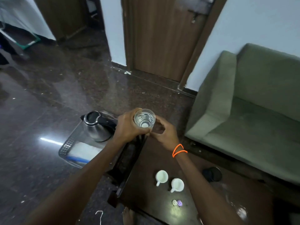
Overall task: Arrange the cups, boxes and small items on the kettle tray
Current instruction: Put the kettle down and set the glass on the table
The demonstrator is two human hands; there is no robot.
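Above the kettle tray [68, 143]: left hand [128, 125] grips drinking glass [144, 118]; right hand [164, 132] curled, grasp unclear. Slip risks breakage.

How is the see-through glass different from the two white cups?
The glass is clear, so you can see through to its bottom; the white cups are solid white. The glass has no handle, while each cup has one. The glass is held up in the left hand, with the right hand beside it; the cups sit on the dark table. All three stand upright, mouths up.
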